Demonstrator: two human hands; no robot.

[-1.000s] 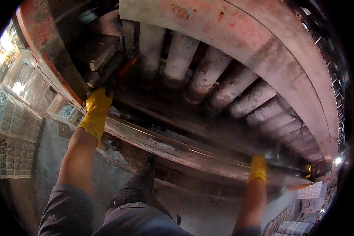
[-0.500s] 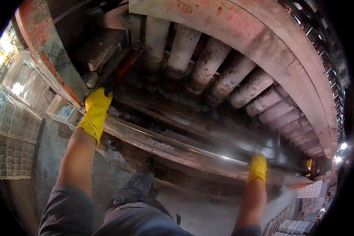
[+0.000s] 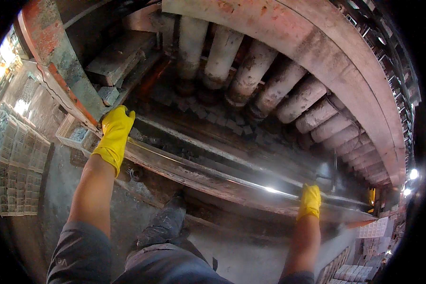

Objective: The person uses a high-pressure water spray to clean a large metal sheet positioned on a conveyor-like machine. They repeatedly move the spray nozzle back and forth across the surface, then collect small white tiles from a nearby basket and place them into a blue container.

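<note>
My left hand (image 3: 117, 131), in a yellow rubber glove, is closed over the left end of a long, wet metal rail (image 3: 199, 169), beside an upright with flaking paint (image 3: 71, 71). Its thumb stands a little apart; the fingertips are partly hidden. Farther right along the same rail, my right hand (image 3: 310, 201), gloved alike, has its fingers curled over the edge. Behind the rail runs a dark trough. Many small grey square pieces (image 3: 229, 124) lie there, beneath a row of thick, dirty cylinders (image 3: 253, 71). Light mist hangs near my right hand.
A broad reddish beam (image 3: 312, 35) curves above the cylinders. A heavy metal block (image 3: 116, 61) sits at the far left inside the machine. Stacked plastic baskets (image 3: 16, 161) stand on the left, with a smaller basket (image 3: 73, 132) by the upright. Pale crates (image 3: 352, 273) are at lower right.
The cylinders and beam have shifted slightly upward in view. The machine's inside looks brighter, and the grey pieces show more clearly. Both hands keep their places on the rail.
</note>
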